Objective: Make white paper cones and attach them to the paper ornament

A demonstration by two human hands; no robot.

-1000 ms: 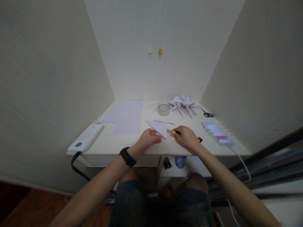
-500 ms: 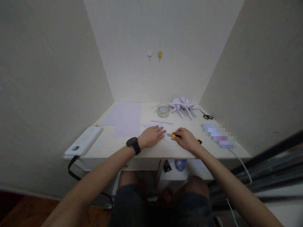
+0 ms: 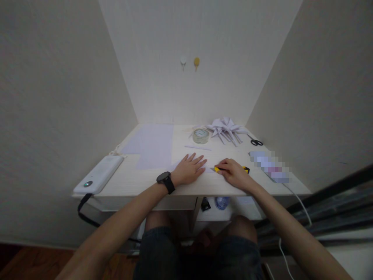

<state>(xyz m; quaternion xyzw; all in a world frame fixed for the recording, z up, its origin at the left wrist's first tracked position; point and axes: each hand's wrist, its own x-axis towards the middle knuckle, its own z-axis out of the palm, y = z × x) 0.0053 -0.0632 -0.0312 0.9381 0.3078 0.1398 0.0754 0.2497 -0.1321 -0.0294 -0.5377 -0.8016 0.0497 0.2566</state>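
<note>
My left hand (image 3: 190,169) lies flat with fingers spread on a small piece of white paper (image 3: 208,170) near the desk's front edge. Most of that paper is hidden under the palm. To its right, my right hand (image 3: 234,174) is closed around a yellow and black utility knife (image 3: 217,169). The blade points left and meets the paper's right end, close to my left fingertips. Beyond the hands lies a thin rolled paper stick (image 3: 198,147).
White sheets (image 3: 155,146) lie at the back left. A tape roll (image 3: 201,136), folded paper spikes (image 3: 225,128) and black scissors (image 3: 256,142) are at the back. A white power bank (image 3: 100,173) stands left; a blurred-out device (image 3: 269,167) with a cable lies right on the desk (image 3: 131,182).
My left fingers have spread wider. The paper under them has turned, and my right hand with the knife has shifted slightly right. The view has tilted a little.
</note>
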